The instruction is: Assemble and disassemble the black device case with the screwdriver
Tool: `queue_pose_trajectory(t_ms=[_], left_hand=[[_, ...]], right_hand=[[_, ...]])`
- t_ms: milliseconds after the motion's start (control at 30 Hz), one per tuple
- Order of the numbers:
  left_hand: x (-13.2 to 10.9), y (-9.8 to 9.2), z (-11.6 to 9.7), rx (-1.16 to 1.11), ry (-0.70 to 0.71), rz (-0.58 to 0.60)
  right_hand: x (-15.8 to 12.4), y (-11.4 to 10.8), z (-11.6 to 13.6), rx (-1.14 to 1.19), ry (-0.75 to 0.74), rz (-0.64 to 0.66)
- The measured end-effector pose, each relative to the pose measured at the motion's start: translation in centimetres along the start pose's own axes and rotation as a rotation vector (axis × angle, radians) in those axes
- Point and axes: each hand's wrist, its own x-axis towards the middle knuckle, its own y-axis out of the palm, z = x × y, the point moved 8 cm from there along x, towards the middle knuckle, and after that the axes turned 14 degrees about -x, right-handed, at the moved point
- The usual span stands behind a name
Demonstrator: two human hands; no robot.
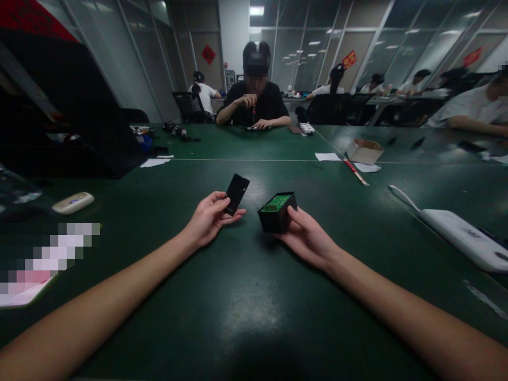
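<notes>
My left hand (214, 214) pinches a flat black rectangular cover (237, 193) between thumb and fingers, tilted up above the table. Opposite it, my right hand (307, 233) grips a black box (273, 221) by its right side. The box's top is uncovered, and a green circuit board (278, 203) with small pins along its near edge shows inside. Cover and box are apart, with a gap between the two hands. The fingers under the box are partly hidden by it.
On the green table (254, 301), a white power bank (464, 235) with a strap lies at right and a beige oval case (73, 202) at left. A small cardboard box (364, 151) and a red stick (355, 172) lie farther back. A person (254, 100) sits opposite.
</notes>
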Motion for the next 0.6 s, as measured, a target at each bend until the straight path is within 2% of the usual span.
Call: queue_pose_trajectory(t_ms=[133, 233, 433, 600], left_hand=[[-0.9, 1.0, 0.5, -0.222, -0.05, -0.017], [-1.5, 1.9, 1.3, -0.304, -0.114, 0.008], [-1.8, 1.8, 1.6, -0.195, -0.101, -0.024], [-2.1, 2.6, 2.1, -0.098, -0.126, 0.061]], right_hand=[[-0.2, 0.7, 0.5, -0.017, -0.019, 0.087], [-0.4, 1.3, 1.0, -0.057, -0.041, 0.163], [-0.2, 1.4, 0.7, -0.12, -0.039, 0.205], [-0.1, 0.9, 0.5, -0.135, -0.043, 0.128]])
